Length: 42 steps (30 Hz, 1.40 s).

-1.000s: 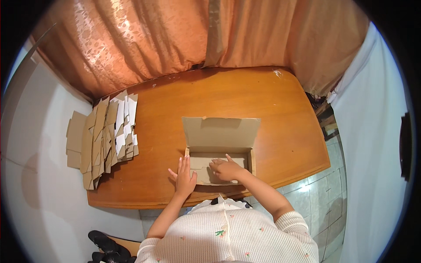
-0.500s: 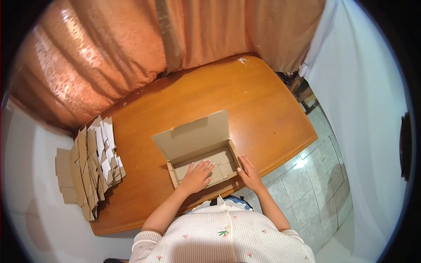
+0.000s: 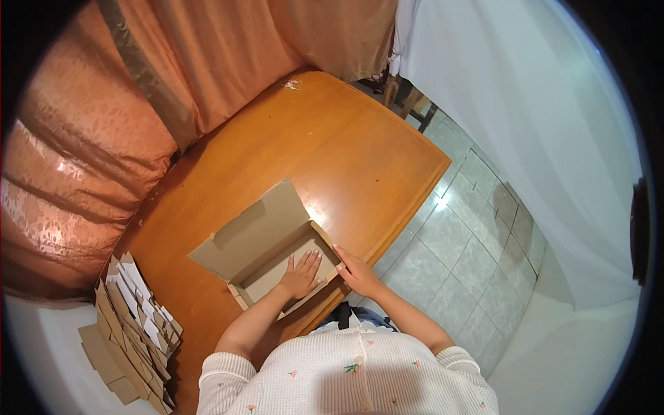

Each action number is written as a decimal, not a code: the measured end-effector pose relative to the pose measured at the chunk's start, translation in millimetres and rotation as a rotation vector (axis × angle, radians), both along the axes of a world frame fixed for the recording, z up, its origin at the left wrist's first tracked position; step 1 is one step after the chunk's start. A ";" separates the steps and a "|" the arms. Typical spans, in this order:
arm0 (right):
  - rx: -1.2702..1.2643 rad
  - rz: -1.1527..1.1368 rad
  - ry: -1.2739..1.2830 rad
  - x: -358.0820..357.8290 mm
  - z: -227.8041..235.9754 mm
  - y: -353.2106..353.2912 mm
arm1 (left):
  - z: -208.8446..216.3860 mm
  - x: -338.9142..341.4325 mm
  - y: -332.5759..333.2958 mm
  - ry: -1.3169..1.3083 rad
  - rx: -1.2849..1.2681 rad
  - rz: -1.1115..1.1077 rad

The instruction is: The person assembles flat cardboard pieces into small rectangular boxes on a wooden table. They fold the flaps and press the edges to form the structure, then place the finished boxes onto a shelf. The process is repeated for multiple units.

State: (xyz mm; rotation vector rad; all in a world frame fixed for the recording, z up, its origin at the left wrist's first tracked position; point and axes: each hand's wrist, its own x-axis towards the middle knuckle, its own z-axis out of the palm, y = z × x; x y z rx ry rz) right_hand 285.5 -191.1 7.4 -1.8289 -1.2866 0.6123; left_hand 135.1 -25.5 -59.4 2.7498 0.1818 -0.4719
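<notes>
An open brown cardboard box (image 3: 260, 277) sits near the table's front edge, its lid (image 3: 256, 225) raised and leaning away from me. Inside it, my left hand (image 3: 301, 274) lies flat against the bottom with fingers spread. The palm hides part of the floor and the near wall. At the box's right end is my right hand (image 3: 357, 272), fingers stretched along the outside of the wall and thumb by its top edge. No firm grip shows there.
A stack of flattened brown and white cardboard pieces (image 3: 135, 311) lies at the left end of the wooden table (image 3: 332, 152). Orange curtains (image 3: 76, 138) hang behind the table. A white cloth (image 3: 512, 90) hangs on the right, above the tiled floor (image 3: 456, 256).
The view has swung to the right, so the table and box appear further left and tilted. My left hand's fingers now point away from me over the box bottom; they pointed more rightward before.
</notes>
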 end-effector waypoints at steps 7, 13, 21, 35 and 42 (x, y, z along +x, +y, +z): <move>0.024 -0.053 -0.015 -5.4 -2.9 0.2 | 15.2 7.5 3.6 0.071 0.029 -0.034; 0.013 -0.072 -0.010 -6.8 -1.3 -0.1 | -2.7 11.9 5.9 0.010 -0.007 0.010; 0.066 -0.090 -0.034 -8.0 -15.2 0.1 | 9.1 17.0 5.2 0.062 -0.004 0.033; 0.022 -0.099 -0.097 -9.3 -8.9 0.3 | 20.4 23.7 26.7 -0.020 -0.421 0.277; 0.034 -0.112 -0.379 -9.3 -10.2 3.3 | 101.4 -33.2 -13.2 -0.230 -0.224 0.629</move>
